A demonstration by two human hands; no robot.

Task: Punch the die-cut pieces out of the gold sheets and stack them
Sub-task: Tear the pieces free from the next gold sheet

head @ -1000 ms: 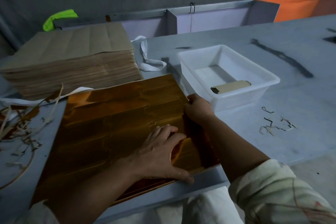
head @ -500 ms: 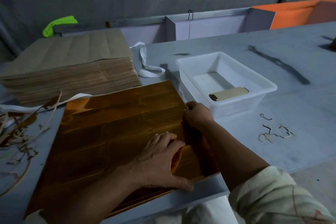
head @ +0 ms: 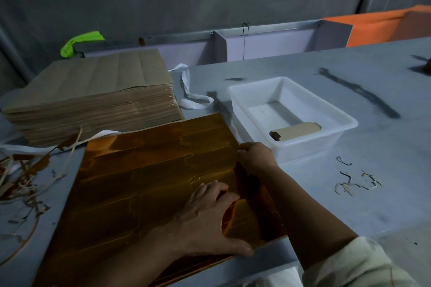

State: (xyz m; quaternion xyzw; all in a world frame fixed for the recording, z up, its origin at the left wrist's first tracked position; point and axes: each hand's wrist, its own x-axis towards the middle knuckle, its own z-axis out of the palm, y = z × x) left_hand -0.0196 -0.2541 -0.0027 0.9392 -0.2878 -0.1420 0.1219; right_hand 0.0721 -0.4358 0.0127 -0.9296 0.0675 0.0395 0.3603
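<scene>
No text, label, brand, number or sign can be read anywhere in view. The gold sheets (head: 144, 182) at 6 o'clock, the brown stack (head: 93, 91) at 10 o'clock and the white tub (head: 303, 149) at 2 o'clock show only plain faces in the dim, slightly blurred light.

- The left hand (head: 210, 219) pressed flat on the gold sheet (head: 144, 184), near its front right corner.
- The right hand (head: 255, 157) curled at the sheet's right edge, apparently pinching it.
- A white tub (head: 345, 123) just beside held one brown die-cut piece (head: 296, 130).
</scene>
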